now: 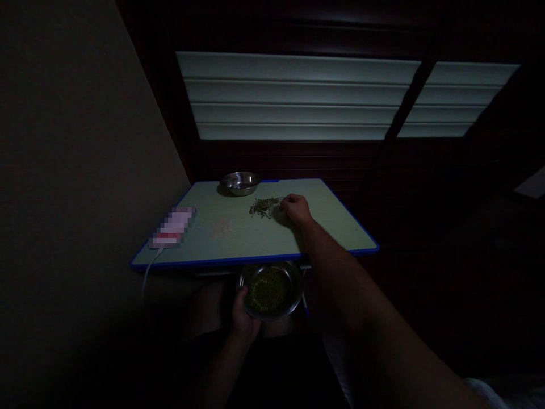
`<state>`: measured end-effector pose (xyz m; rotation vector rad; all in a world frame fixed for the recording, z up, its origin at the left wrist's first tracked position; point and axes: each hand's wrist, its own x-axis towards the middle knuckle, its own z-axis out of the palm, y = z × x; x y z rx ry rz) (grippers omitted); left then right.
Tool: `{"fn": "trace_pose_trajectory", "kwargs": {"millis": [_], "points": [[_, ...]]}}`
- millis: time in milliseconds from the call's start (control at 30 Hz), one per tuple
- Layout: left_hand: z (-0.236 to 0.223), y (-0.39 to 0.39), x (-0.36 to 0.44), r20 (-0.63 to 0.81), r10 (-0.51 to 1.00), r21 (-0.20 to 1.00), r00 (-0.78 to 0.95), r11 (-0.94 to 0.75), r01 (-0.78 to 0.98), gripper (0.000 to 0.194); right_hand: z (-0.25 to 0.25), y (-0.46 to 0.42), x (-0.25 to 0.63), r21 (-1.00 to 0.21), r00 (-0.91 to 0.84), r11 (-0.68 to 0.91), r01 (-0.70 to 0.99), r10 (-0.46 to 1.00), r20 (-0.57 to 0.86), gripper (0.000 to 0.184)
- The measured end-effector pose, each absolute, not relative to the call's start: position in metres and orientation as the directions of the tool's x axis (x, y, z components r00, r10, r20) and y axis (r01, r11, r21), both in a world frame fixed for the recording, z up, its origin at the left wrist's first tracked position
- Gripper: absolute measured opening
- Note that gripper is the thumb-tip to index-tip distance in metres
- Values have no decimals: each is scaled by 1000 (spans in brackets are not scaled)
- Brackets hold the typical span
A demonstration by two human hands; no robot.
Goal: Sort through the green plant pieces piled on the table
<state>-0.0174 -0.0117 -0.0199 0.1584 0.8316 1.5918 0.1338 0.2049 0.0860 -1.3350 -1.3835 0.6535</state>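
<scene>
My left hand point(246, 318) grips a metal bowl point(297, 304) by its left rim, below the table's front edge. Small green grains point(267, 289), which look like mung beans, lie inside that bowl. Over the table, my right hand point(296, 209) is closed, its fingertips beside a loose pile of similar grains point(260, 208). Something pale or clear shows at those fingertips, but in the dim light I cannot make out what it is. A second metal bowl point(240, 184) stands at the back left of the pile; its contents are too dark to tell.
The small light-green table point(204, 247) has a blue rim. At its left lies a blurred-out phone-like object point(174, 227) with a white cable point(147, 272) hanging over the edge. Behind stands a dark wooden panel with pale slats point(293, 96); a wall point(85, 113) rises at left.
</scene>
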Motion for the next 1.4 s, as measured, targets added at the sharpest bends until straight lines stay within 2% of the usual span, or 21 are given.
{"fn": "trace_pose_trajectory", "kwargs": {"millis": [267, 500, 700, 900, 1400], "points": [[-20, -12, -18, -339, 921, 573, -192, 40, -819, 39, 86, 206, 134, -917, 200, 224, 331, 933, 300, 13], [-19, -12, -16, -371, 900, 575, -228, 29, -817, 33, 90, 201, 135, -885, 220, 201, 419, 924, 314, 12], [-20, -12, -16, -351, 908, 575, -230, 15, -818, 35, 91, 200, 135, -891, 266, 172, 420, 916, 302, 13], [-19, -12, -16, -344, 912, 582, -225, 19, -813, 36, 91, 199, 135, -875, 239, 152, 459, 928, 287, 14], [-19, -13, -17, -357, 908, 586, -218, 37, -809, 34, 89, 201, 134, -894, 177, 217, 393, 936, 305, 10]]}}
